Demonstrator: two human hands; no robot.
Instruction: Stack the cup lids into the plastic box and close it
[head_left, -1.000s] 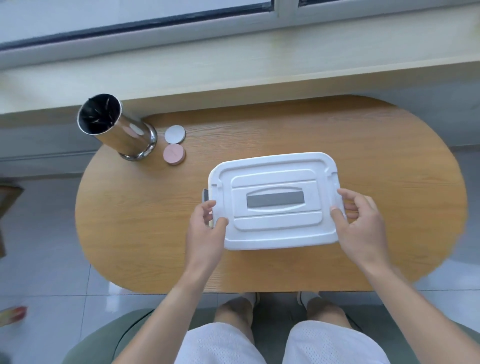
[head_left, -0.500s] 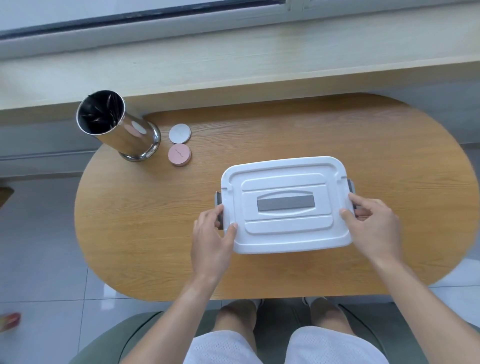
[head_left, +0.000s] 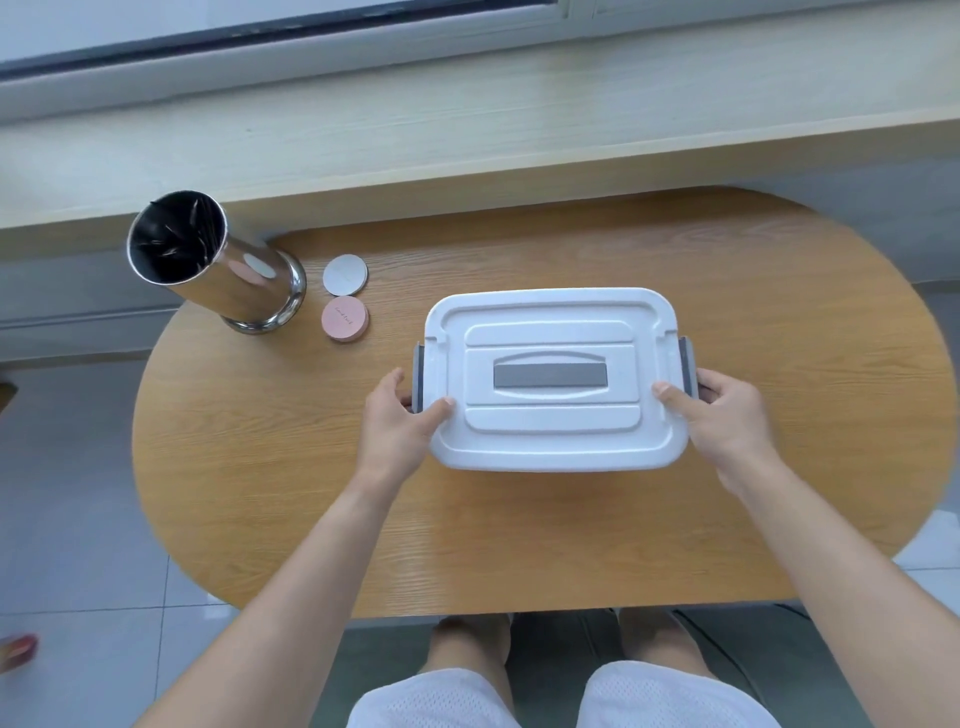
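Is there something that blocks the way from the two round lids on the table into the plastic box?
Yes. The box's own white cover sits on the plastic box, so the white lid and pink lid cannot go in. Left hand and right hand grip its ends.

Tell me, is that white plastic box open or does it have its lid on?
Lid on. The white lid covers the whole plastic box. Whether the grey side latches are locked, I cannot tell.
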